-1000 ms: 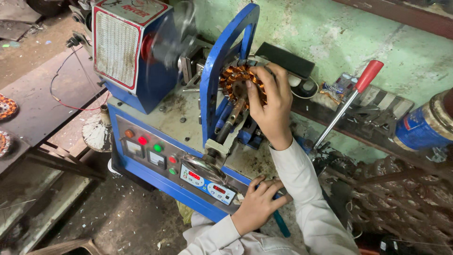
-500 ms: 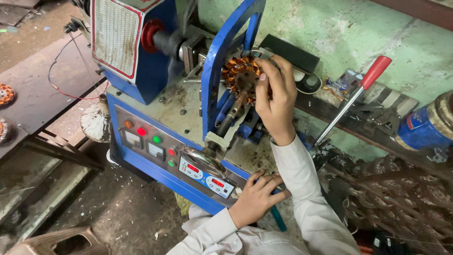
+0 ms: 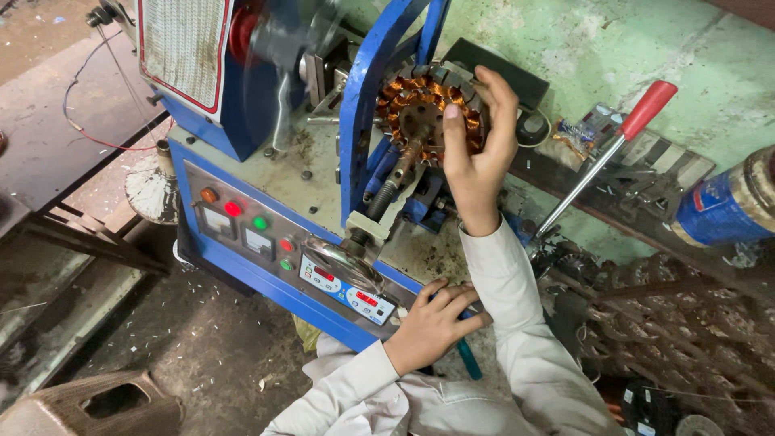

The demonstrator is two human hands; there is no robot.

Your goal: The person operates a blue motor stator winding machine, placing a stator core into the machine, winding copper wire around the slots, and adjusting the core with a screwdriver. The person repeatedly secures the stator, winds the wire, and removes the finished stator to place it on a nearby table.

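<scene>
While you are looking down over a blue winding machine [image 3: 242, 266], your right hand [image 3: 476, 153] is reaching up to a round stator core [image 3: 428, 113] wound with copper wire. That stator is sitting upright on the machine's shaft, inside a blue arched frame [image 3: 363, 121], above the grey top of the machine. Your right grip is curling loosely around the stator's right edge, fingers spread over the rim and thumb pressing near the centre hub; it is touching and steadying the part, not clamping it shut.

Your left hand [image 3: 432, 327] is resting flat at the near right corner of the control panel [image 3: 291, 250], fingers half bent over a teal-handled tool [image 3: 468, 359]; you cannot tell whether that grip is really closing on it.

Judging by its look, the stator is probably heavy and rigid, a steel core, while its copper coils are delicate and easily scratched or bent. Taking hold by the outer metal rim seems safest, keeping fingertips off the windings.

To the right, a lever with a red handle [image 3: 646, 109] is leaning against the green wall, and a blue can [image 3: 722, 210] is lying beyond it. A spinning part [image 3: 278, 64] at upper left is blurring.
</scene>
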